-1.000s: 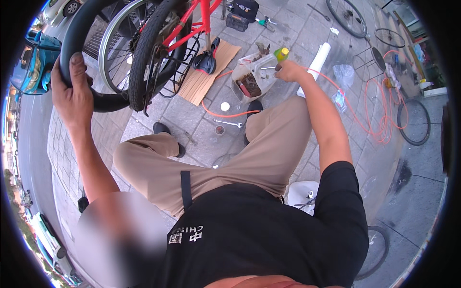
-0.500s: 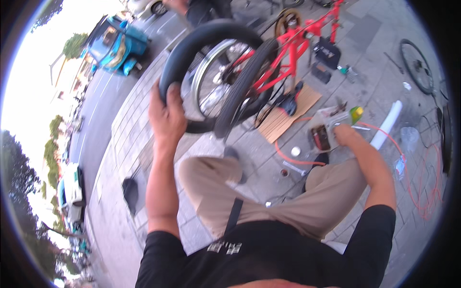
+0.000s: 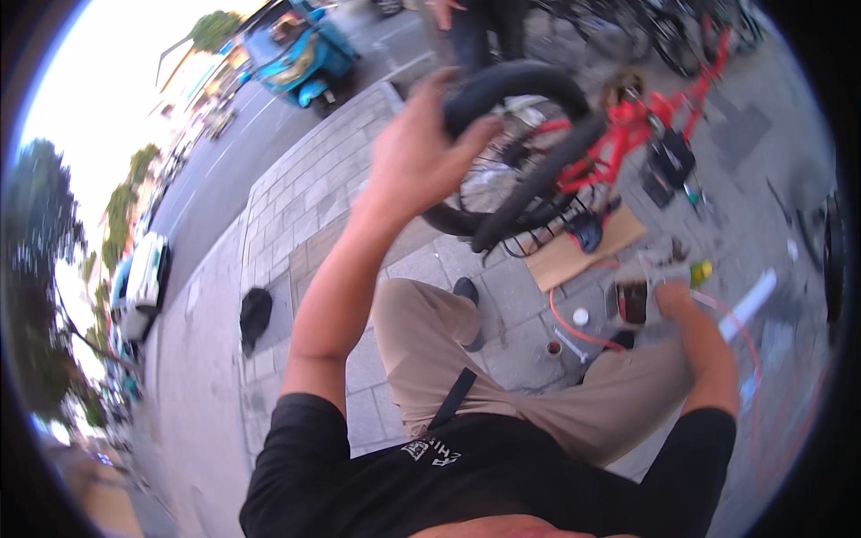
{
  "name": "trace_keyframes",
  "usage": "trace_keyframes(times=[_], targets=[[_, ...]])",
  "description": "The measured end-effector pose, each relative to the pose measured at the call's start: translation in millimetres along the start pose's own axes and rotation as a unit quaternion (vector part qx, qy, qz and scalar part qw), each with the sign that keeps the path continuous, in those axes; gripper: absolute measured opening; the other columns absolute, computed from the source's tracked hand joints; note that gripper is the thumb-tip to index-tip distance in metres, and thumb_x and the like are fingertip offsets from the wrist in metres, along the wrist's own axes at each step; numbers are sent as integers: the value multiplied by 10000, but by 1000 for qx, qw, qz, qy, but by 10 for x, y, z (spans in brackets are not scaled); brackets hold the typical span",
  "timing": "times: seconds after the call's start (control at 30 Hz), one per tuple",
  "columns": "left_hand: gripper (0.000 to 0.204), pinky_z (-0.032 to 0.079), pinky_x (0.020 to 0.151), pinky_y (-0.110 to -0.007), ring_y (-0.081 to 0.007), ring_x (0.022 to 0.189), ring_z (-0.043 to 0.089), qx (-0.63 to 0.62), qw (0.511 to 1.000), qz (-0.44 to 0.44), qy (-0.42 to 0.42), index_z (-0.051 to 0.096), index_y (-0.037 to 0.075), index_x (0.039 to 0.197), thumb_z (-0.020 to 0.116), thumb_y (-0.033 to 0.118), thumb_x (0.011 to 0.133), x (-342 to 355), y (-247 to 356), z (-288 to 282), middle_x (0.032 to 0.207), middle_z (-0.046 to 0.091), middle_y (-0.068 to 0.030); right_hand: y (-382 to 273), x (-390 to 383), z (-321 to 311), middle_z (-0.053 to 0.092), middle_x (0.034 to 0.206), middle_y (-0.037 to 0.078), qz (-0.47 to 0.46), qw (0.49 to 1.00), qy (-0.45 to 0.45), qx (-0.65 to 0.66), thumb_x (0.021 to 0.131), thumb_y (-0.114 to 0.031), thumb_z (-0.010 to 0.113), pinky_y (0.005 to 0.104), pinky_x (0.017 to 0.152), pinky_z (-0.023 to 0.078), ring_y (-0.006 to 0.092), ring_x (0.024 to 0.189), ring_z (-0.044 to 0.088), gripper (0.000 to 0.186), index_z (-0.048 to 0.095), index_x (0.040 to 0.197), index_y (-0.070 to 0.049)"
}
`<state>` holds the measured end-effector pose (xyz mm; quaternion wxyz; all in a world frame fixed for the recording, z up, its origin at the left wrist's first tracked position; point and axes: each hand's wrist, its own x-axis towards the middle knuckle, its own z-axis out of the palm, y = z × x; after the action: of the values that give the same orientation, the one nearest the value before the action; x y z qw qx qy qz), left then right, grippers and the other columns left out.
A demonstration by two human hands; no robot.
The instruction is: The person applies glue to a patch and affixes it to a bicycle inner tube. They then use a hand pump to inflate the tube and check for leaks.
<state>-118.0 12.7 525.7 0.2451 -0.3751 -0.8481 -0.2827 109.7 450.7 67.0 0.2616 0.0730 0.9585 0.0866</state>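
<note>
My left hand [image 3: 417,157] is closed around the side of a fat, smooth black inner tube [image 3: 529,81], its thumb lying across the near face. The inflated tube is raised around the bicycle's rear wheel, whose thinner black tire [image 3: 543,184] crosses in front of it. The wheel belongs to a red bicycle frame [image 3: 628,130]. Low on the right, my right hand [image 3: 673,299] is closed at the side of a pale container [image 3: 613,303] with dark reddish-brown contents. Its fingertips are blurred and partly hidden, so what they grip does not show.
A flattened cardboard sheet [image 3: 574,260] lies under the bicycle. An orange hose [image 3: 569,330], a wrench [image 3: 570,345], a white cap [image 3: 581,316] and a white tube [image 3: 752,300] are on the paving. Beyond stands another person [image 3: 493,36]; a blue three-wheeler [image 3: 300,63] is on the road.
The view has swung, shifting the scene rightward and down. My left hand has moved up along the inner tube with its fingers more spread. My right hand stays beside the container.
</note>
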Motion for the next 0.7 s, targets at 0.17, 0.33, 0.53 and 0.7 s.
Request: trace_keyframes(times=[0.17, 0.33, 0.53, 0.7], targets=[[437, 592, 795, -507, -363, 963, 761, 108, 985, 71, -110, 706, 50, 1043, 781, 449, 880, 524, 342, 374, 1023, 759, -171, 299, -96, 140, 754, 1137, 281, 86, 987, 40, 132, 793, -242, 718, 508, 993, 569, 446, 1112, 722, 389, 783, 1066, 28], [291, 595, 790, -435, -327, 980, 786, 144, 982, 80, -95, 778, 35, 940, 766, 297, 815, 618, 140, 457, 970, 789, -187, 205, -215, -637, 730, 856, 315, 121, 946, 58, 295, 765, -140, 688, 523, 829, 578, 440, 901, 754, 290, 725, 896, 116], [632, 593, 904, -465, -393, 1033, 761, -4, 962, -36, -269, 806, -12, 1059, 765, 589, 868, 654, -182, 282, 1053, 783, -240, 168, -359, -1073, 756, 925, 261, 57, 828, 301, 469, 915, -169, 675, 442, 815, 551, 322, 862, 720, 343, 718, 1090, 122], [713, 553, 836, -491, -417, 908, 737, -107, 947, -65, -297, 770, -88, 1005, 674, 616, 954, 508, -384, 343, 922, 740, -301, -145, -551, -1583, 776, 1117, 218, 102, 741, 325, 579, 988, -254, 687, 379, 907, 554, 246, 1007, 714, 458, 709, 1261, 114]])
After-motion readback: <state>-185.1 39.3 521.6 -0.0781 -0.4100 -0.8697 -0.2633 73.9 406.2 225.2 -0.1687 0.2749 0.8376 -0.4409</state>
